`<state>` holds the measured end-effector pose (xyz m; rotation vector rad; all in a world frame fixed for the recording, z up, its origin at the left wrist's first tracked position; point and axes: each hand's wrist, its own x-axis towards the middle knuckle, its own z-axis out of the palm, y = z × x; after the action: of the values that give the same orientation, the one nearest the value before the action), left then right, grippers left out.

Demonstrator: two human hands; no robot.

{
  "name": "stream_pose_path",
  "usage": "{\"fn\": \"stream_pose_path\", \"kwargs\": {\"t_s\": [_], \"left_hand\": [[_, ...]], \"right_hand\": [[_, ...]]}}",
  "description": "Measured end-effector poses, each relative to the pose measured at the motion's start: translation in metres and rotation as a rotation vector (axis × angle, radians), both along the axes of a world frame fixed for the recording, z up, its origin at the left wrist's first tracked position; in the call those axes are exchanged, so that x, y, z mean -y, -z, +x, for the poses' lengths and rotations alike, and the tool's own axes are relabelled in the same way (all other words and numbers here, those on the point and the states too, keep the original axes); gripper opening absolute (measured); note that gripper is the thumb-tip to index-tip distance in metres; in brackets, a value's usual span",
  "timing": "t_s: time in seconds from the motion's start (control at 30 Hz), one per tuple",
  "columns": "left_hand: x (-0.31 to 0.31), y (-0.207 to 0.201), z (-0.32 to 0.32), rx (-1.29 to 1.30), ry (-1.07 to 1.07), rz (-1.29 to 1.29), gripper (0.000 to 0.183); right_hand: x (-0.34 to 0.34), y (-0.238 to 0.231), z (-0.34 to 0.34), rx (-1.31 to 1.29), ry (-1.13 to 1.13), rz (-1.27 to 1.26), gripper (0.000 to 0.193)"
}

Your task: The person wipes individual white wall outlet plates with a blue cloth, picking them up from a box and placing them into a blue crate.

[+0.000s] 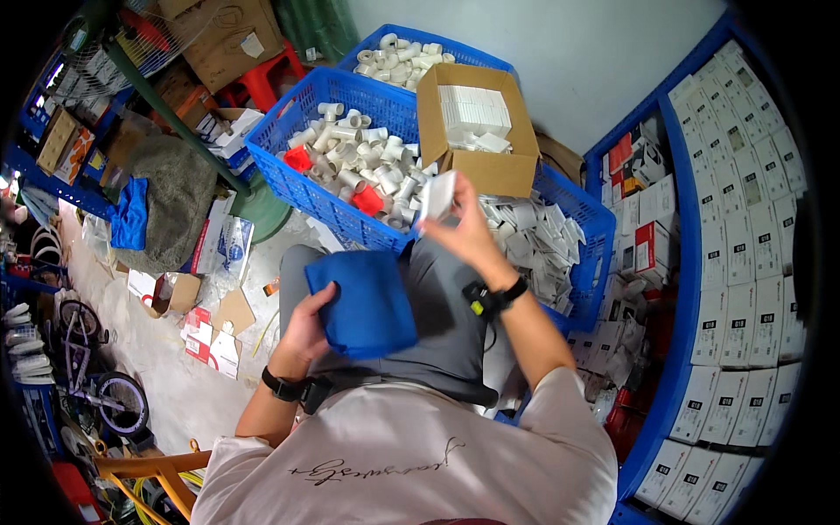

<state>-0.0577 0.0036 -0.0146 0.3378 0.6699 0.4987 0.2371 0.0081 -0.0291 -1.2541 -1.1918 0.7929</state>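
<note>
Over my lap, my left hand [305, 327] grips the edge of a folded blue cloth [366, 304], thumb on top. My right hand [472, 229] is raised ahead and to the right, pinching a flat white square plastic piece [437, 196] between thumb and fingers. Just beyond that hand stands an open cardboard box [493, 175] with rows of similar white pieces [473, 108] inside. Left of the box, a blue crate [329, 210] holds white pipe fittings and a few red ones.
Another blue crate of white fittings [402, 61] sits behind. To the right, a blue crate [591, 289] holds loose white pieces. Blue shelving [689, 289] with stacked white boxes [740, 324] lines the right side. A green fan stand [259, 210] and a small bicycle [92, 376] are at left.
</note>
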Motion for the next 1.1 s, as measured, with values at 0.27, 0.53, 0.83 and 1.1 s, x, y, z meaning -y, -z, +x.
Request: {"fn": "stream_pose_path", "kwargs": {"t_s": [0.27, 0.53, 0.83, 1.1], "left_hand": [[-0.007, -0.008, -0.003, -0.006, -0.140, 0.178, 0.047], [-0.005, -0.013, -0.016, -0.047, -0.208, 0.186, 0.047], [-0.016, 0.000, 0.001, -0.222, -0.063, 0.072, 0.044], [-0.020, -0.013, 0.035, -0.324, -0.029, 0.156, 0.052]], "right_hand": [[-0.120, 0.030, 0.187, 0.449, 0.524, -0.106, 0.092], [-0.037, 0.107, 0.172, 0.600, 0.700, -0.295, 0.085], [0.198, 0.210, 0.103, 0.721, 0.394, -1.051, 0.071], [0.154, 0.210, 0.101, 0.695, 0.468, -1.001, 0.058]]}}
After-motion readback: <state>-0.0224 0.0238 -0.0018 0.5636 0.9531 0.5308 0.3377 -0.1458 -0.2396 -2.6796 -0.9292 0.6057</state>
